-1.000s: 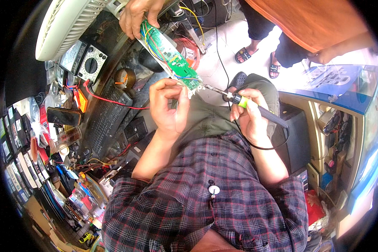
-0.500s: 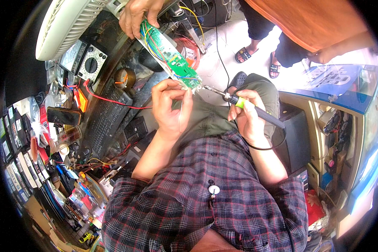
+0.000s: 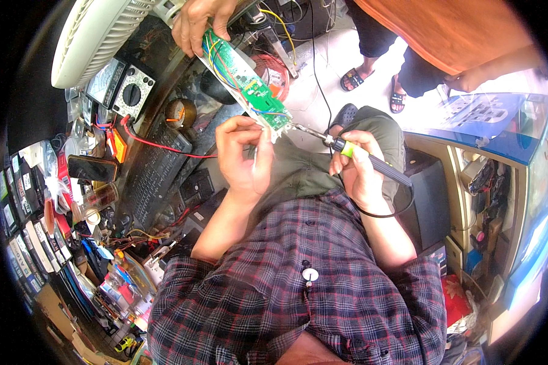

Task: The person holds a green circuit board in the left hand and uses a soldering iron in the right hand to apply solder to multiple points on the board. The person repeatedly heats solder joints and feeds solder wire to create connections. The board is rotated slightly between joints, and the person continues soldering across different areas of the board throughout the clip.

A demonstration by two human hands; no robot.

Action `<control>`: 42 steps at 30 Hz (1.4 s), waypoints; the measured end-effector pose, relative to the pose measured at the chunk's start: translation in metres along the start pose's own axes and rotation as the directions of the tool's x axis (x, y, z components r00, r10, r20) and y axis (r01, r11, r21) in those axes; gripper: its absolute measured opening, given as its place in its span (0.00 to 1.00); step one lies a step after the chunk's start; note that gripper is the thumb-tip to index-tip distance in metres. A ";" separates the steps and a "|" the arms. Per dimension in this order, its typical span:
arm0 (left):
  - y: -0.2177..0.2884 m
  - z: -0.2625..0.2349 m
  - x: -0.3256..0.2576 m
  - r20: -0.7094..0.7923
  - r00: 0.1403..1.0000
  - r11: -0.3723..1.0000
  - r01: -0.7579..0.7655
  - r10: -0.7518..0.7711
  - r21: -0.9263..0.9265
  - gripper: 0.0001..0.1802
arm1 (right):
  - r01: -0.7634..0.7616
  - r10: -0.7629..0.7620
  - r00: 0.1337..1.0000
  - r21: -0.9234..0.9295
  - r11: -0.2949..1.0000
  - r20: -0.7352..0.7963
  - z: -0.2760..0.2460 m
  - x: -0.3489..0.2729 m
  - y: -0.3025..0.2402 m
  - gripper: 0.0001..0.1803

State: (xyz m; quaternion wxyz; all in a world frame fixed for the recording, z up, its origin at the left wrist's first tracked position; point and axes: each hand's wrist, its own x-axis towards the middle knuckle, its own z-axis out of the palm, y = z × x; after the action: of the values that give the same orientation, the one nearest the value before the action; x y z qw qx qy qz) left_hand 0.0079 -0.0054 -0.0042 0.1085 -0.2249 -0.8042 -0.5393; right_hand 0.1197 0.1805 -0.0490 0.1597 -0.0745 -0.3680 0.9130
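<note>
The left hand (image 3: 245,155) is raised in front of the chest, its fingers curled and pinched on a thin strand of solder wire (image 3: 255,159) that runs up to the lower end of a long green circuit board (image 3: 245,79). The right hand (image 3: 358,170) is closed around the dark handle of a soldering iron (image 3: 347,149), whose metal tip reaches left and meets the same end of the board. The board slants up and left, with coloured wires along it, and another person's hand (image 3: 196,24) grips its upper end; that person stands beyond in sandals (image 3: 354,78).

To the left a crowded workbench (image 3: 143,115) carries an analogue meter (image 3: 123,88) with a round dial, a black keyboard (image 3: 155,173), a dark phone (image 3: 91,168) and a red lead (image 3: 164,147). A small clear jar (image 3: 101,198) lies by the phone; what it contains cannot be made out. A white fan guard (image 3: 91,36) stands at the top left. On the right a glass display case (image 3: 493,158) holds small packaged items on its shelves.
</note>
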 end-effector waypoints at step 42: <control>-0.002 0.003 0.003 0.013 0.981 0.950 -0.193 0.195 0.246 0.12 | -0.036 0.036 0.999 0.028 0.999 0.006 0.001 -0.001 0.004 0.18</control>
State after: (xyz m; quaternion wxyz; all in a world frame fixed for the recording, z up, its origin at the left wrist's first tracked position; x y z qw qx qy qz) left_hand 0.0049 -0.0025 -0.0058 0.1926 -0.2846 -0.8384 -0.4232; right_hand 0.1191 0.1772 -0.0514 0.1433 -0.0766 -0.3542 0.9209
